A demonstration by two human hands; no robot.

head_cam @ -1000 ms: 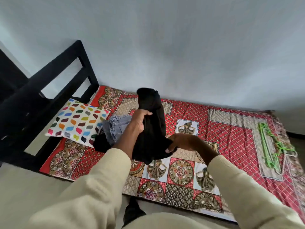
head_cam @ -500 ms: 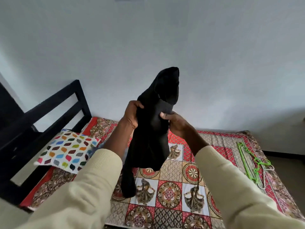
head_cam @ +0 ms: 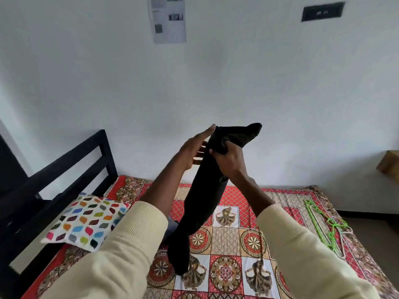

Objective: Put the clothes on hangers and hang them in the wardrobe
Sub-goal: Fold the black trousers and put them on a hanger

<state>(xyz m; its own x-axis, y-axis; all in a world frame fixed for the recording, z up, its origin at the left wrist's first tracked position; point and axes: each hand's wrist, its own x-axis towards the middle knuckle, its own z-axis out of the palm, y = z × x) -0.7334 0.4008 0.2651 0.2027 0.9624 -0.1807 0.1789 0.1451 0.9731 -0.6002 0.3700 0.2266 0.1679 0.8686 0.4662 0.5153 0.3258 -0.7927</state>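
Note:
A black garment (head_cam: 198, 203) hangs bunched in the air above the bed, its lower end dangling near the bedspread. My right hand (head_cam: 228, 157) grips it near the top, fingers curled round the cloth. My left hand (head_cam: 195, 148) lies flat against the garment's left side with the fingers stretched out straight. Green plastic hangers (head_cam: 323, 223) lie on the right part of the bed, apart from both hands. Another garment lies behind my left arm, mostly hidden. No wardrobe is in view.
A bed with a patterned red bedspread (head_cam: 265, 197) stands against a white wall. A pillow with coloured leaf shapes (head_cam: 86, 221) leans by the black headboard (head_cam: 71, 162). A brown box (head_cam: 388, 165) shows at the right edge.
Both hands have lifted the black garment higher off the bed and the view has tilted up. My left hand has let go its grip and now lies flat against the cloth.

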